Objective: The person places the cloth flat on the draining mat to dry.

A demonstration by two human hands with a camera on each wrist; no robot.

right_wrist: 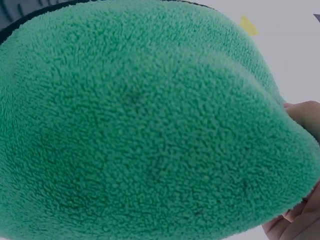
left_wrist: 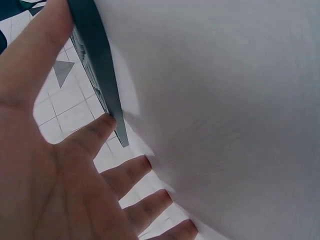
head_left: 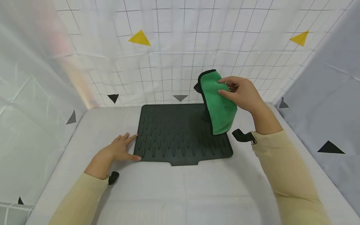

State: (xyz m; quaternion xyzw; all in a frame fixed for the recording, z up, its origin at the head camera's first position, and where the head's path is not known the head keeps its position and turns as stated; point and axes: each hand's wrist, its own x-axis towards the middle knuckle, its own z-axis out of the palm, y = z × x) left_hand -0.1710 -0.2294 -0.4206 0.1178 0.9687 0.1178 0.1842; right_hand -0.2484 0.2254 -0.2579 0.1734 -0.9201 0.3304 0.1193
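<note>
In the head view my right hand (head_left: 242, 93) pinches a green cloth (head_left: 220, 106) with dark edging. The cloth hangs in folds above the right part of a dark ridged mat (head_left: 180, 134). Its fuzzy surface fills most of the right wrist view, hiding part of the hand (right_wrist: 300, 215). My left hand (head_left: 119, 151) lies at the mat's left edge with its fingers spread, thumb near the front corner. In the left wrist view the thumb and index fingertip of the left hand (left_wrist: 60, 165) touch the mat's side (left_wrist: 102, 65), while the other fingertips meet the white table surface.
The mat lies on a white-covered table (head_left: 180, 190), with a tab at its front edge. Behind it stands a white sheet with a grid (head_left: 174, 72) and yellow and dark triangles. Pale sheets (head_left: 33, 93) enclose both sides.
</note>
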